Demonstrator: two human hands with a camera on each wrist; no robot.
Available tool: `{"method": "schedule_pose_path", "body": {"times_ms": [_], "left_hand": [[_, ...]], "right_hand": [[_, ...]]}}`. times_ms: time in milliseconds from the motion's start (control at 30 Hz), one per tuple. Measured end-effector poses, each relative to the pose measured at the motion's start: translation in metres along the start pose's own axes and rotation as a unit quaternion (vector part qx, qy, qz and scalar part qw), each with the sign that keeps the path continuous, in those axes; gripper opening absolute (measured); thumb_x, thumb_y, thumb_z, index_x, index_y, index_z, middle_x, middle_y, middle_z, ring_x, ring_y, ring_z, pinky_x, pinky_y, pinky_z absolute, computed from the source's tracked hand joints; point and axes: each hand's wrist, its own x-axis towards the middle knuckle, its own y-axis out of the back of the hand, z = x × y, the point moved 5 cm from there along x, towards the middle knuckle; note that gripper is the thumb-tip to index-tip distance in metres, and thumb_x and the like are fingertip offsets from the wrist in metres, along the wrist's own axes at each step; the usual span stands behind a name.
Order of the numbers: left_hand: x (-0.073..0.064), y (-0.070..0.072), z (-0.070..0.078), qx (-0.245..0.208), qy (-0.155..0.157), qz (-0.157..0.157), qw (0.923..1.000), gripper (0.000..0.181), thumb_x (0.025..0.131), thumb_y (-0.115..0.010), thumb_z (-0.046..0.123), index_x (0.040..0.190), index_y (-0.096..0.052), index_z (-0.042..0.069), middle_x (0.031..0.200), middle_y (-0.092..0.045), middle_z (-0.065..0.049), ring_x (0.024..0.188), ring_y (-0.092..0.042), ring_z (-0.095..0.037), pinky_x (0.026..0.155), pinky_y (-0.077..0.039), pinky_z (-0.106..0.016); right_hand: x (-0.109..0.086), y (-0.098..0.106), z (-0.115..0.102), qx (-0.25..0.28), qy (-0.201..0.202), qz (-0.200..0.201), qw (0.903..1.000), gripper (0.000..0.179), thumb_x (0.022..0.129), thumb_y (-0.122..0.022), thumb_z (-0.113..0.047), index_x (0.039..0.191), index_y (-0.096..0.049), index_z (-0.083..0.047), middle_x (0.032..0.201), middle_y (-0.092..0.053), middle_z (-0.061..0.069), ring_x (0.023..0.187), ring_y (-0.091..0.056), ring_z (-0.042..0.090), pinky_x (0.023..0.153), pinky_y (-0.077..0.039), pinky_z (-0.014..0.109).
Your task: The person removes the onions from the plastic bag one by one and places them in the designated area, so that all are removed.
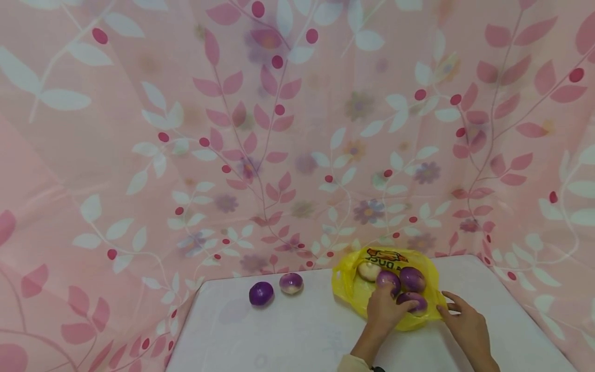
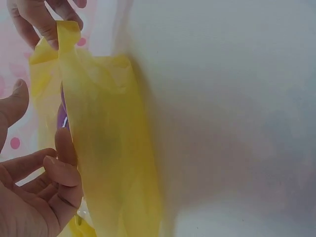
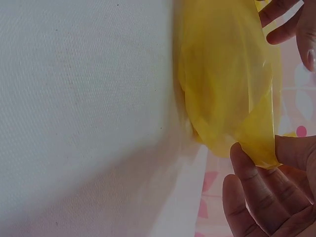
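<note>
The right hand (image 1: 465, 323) pinches the rim of a thin, yellow plastic bag (image 1: 359, 297) between thumb and fingers, drawing its side up into a corner. The left hand (image 1: 386, 312) reaches over the near rim into the mouth, its thumb apart from the loosely bent fingers and nothing seen between them in the left wrist view. From above, those fingers overlap a glossy, round, purple onion (image 1: 389, 280) (whether they touch it, I cannot tell).

The bag lies on its side on a white, cloth-like tabletop (image 1: 297, 336), its mouth facing the person, with dark lettering and an orange drawing on the far wall. Inside, close to that onion, are a pale, cream-coloured onion (image 1: 369, 270) to its left, a rounded purple onion (image 1: 412, 279) to its right, and a purple-and-white onion (image 1: 416, 305) nearer the person, beside the left thumb.

Well apart, left of the bag, sit a deep-purple round onion (image 1: 261, 294) and, just beyond it, a two-toned purple-and-cream onion (image 1: 291, 283). A pink curtain printed with leaves (image 1: 297, 155) hangs behind.
</note>
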Motion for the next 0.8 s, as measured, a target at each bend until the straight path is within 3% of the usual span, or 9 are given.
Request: {"method": "schedule_pose_path", "body": {"times_ms": [300, 533, 633, 800], "left_hand": [[0.005, -0.015, -0.001, 0.028, 0.039, -0.010, 0.9988, 0.055, 0.064, -0.083, 0.062, 0.084, -0.065, 0.014, 0.068, -0.050, 0.013, 0.061, -0.044, -0.006, 0.055, -0.038, -0.026], [0.003, -0.028, -0.001, 0.014, 0.079, -0.039, 0.9960, 0.064, 0.062, -0.085, 0.062, 0.099, -0.066, 0.014, 0.079, -0.058, 0.009, 0.070, -0.050, -0.007, 0.066, -0.047, -0.028], [0.001, -0.032, 0.000, 0.040, 0.088, -0.049, 0.9941, 0.067, 0.063, -0.084, 0.063, 0.103, -0.065, 0.013, 0.083, -0.062, 0.005, 0.075, -0.055, -0.010, 0.071, -0.049, -0.030], [0.000, -0.035, 0.002, 0.096, 0.077, -0.045, 0.9914, 0.067, 0.064, -0.082, 0.066, 0.100, -0.066, 0.012, 0.086, -0.065, -0.002, 0.081, -0.062, -0.016, 0.073, -0.051, -0.033]], "right_hand": [[-0.002, 0.000, -0.003, 0.002, 0.005, 0.005, 1.0000, 0.046, 0.090, -0.072, -0.023, 0.127, -0.060, 0.001, 0.095, -0.071, 0.023, 0.075, -0.071, 0.033, 0.066, -0.053, 0.049], [0.000, -0.001, -0.001, -0.003, 0.004, 0.005, 1.0000, 0.046, 0.089, -0.073, -0.022, 0.127, -0.059, 0.002, 0.096, -0.071, 0.023, 0.075, -0.071, 0.033, 0.068, -0.053, 0.051], [0.000, -0.002, -0.001, -0.003, 0.002, -0.001, 1.0000, 0.047, 0.090, -0.072, -0.022, 0.128, -0.059, 0.002, 0.097, -0.071, 0.024, 0.077, -0.071, 0.034, 0.069, -0.052, 0.053], [0.001, -0.004, -0.001, -0.004, -0.004, -0.010, 0.9999, 0.048, 0.090, -0.071, -0.023, 0.129, -0.058, 0.002, 0.099, -0.070, 0.025, 0.077, -0.071, 0.034, 0.070, -0.052, 0.053]]}}
